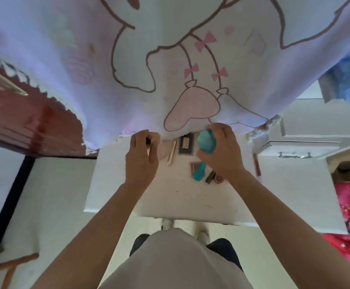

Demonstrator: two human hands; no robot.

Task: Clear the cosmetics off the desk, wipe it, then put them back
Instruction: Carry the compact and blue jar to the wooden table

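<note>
Tabletop (170, 197), far edge, under the hanging printed cloth (128, 69): the left hand (141, 157) is curled around a small dark item (148, 141), too hidden to identify. Just right lie a pink round compact (163, 152), a cream stick (172, 152) and a dark palette (186, 143). The right hand (222, 151) grips a teal round item (206, 141). Nearer lie a teal scoop-shaped piece (199, 173), a dark tube (210, 176) and a red jar (219, 178). A reddish pencil (257, 163) lies at the right edge. The near half is bare.

Right hand (222, 151) grips a teal object (206, 141) over the white desk (170, 199). Left hand (142, 155) holds a small dark item (148, 140). A dark palette (185, 143) lies between them.
</note>
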